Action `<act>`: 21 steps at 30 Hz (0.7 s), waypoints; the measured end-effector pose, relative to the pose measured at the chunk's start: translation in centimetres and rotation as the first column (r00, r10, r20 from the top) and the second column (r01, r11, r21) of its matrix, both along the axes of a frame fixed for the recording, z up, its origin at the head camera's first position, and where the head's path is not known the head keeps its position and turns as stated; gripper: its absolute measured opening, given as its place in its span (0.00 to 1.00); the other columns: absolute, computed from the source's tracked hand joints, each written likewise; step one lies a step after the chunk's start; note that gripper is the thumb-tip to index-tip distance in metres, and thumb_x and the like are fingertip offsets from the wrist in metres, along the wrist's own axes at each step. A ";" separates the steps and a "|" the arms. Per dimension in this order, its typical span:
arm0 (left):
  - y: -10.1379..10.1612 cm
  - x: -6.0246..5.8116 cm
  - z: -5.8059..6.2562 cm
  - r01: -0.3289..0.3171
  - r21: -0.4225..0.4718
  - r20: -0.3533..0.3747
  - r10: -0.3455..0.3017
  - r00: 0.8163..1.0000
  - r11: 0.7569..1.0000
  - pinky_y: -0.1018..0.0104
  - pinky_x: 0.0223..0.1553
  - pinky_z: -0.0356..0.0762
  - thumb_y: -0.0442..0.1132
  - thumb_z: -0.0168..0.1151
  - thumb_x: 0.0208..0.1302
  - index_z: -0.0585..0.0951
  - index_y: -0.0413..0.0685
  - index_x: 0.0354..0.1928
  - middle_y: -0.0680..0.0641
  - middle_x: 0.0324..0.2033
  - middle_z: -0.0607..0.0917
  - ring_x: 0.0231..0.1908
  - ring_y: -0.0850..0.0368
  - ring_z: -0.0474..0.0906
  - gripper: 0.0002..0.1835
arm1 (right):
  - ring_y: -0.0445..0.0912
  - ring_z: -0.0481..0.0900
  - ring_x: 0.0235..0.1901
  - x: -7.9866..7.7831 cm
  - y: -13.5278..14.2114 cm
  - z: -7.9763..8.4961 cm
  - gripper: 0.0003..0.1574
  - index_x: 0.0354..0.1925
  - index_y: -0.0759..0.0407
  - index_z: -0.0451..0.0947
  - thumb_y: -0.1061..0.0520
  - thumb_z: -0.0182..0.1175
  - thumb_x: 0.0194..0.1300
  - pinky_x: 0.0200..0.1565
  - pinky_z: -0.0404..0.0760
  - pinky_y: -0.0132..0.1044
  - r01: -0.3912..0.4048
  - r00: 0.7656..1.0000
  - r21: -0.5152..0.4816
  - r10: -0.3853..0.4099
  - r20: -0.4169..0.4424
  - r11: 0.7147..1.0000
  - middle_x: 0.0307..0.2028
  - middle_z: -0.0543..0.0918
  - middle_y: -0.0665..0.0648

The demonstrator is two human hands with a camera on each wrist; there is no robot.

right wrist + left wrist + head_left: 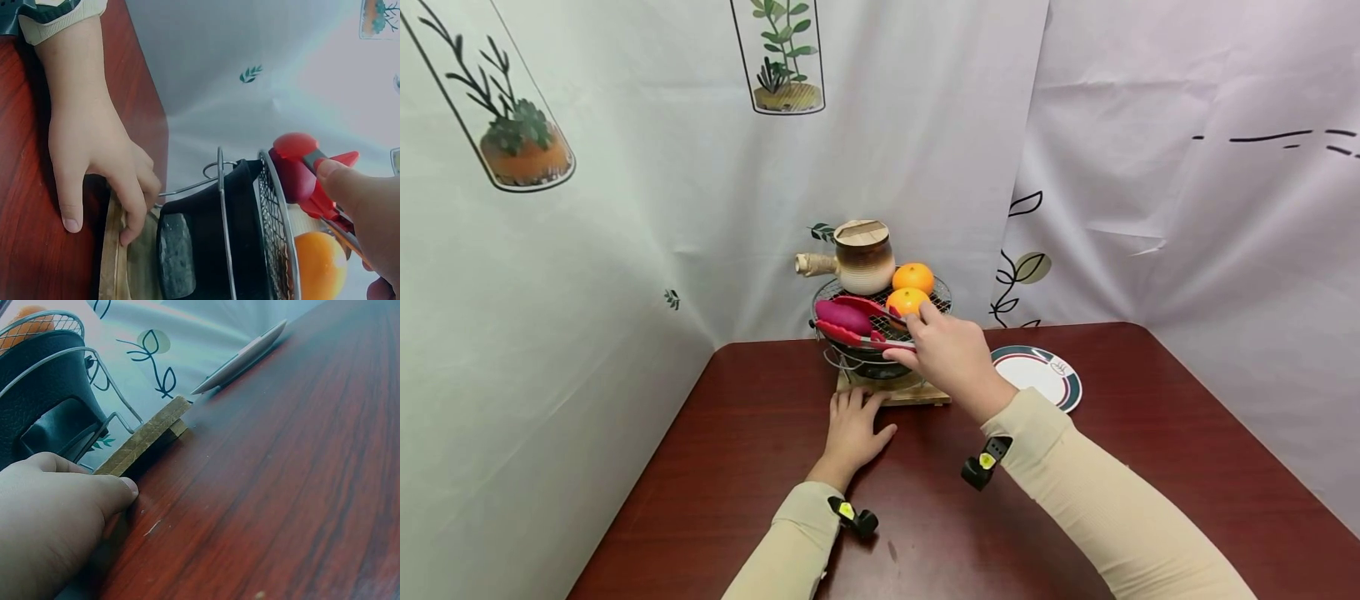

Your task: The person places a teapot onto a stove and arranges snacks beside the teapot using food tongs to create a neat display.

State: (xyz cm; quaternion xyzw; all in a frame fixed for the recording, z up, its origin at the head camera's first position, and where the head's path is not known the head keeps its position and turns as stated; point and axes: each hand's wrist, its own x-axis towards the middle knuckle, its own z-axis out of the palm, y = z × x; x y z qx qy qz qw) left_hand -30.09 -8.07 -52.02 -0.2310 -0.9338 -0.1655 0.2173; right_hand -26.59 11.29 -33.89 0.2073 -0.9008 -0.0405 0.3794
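My right hand (951,346) grips a pair of tongs (850,337) with red ends and metal arms. The red ends lie on either side of a purple sweet potato (847,317) on the round wire grill (275,215); in the head view I cannot tell whether it is lifted. Two oranges (913,277) sit on the grill near the right hand. At the front edge of the wooden board (917,396), my left hand (853,429) rests with fingertips touching the board and thumb spread out to the side. A black stove (206,250) stands on that board under the grill.
A clay pot (865,265) with a wooden lid and wrapped handle stands at the back of the grill. To the right lies a white plate (1026,375) with a green and red rim on the dark red table (940,517). Printed cloth hangs behind.
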 end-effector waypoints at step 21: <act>0.0 0.1 0.1 -0.014 -0.023 0.008 0.014 1.000 1.000 0.34 0.67 0.55 0.54 0.71 0.59 0.80 0.57 0.59 0.43 0.56 0.75 0.60 0.40 0.66 0.27 | 0.47 0.69 0.14 0.6 0.4 1.1 0.42 0.48 0.56 0.85 0.23 0.63 0.57 0.15 0.72 0.42 0.016 1.000 -0.062 -0.015 0.018 0.998 0.34 0.72 0.54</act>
